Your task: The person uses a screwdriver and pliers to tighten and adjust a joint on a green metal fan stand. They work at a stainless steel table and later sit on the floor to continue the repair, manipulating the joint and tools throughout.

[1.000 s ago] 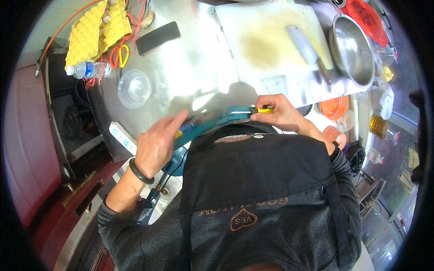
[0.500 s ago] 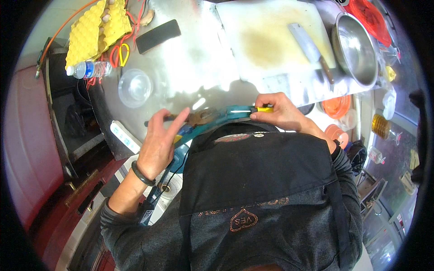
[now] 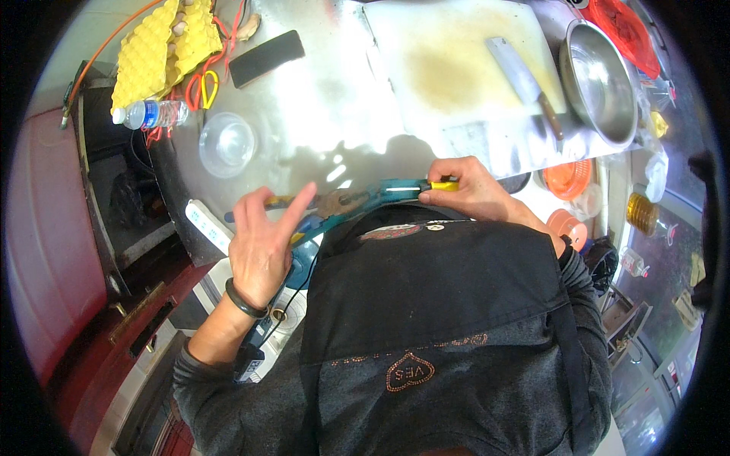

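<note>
My left hand (image 3: 262, 243) holds pliers with a rusty head (image 3: 342, 201) and blue-and-yellow handles, its fingers spread across them and the index finger raised. The pliers lie over or against a long teal object (image 3: 388, 190) just above my black apron (image 3: 426, 289); whether they grip it I cannot tell. My right hand (image 3: 471, 194) pinches a small yellow-and-black piece (image 3: 445, 185) at the right end of the teal object. Cords and other teal parts hang below my left hand, partly hidden.
A steel worktop (image 3: 319, 129) holds a cutting board (image 3: 441, 45) with a cleaver (image 3: 513, 68), a steel bowl (image 3: 597, 76), a phone (image 3: 266, 59), scissors (image 3: 201, 91), yellow egg trays (image 3: 148, 53), a bottle (image 3: 148, 114) and a clear tub (image 3: 226, 148). Orange baskets (image 3: 566, 175) stand right.
My left fingers have spread and shifted left around the pliers, whose handles and rusty head show more than a second ago. My right hand stays nearly in place.
</note>
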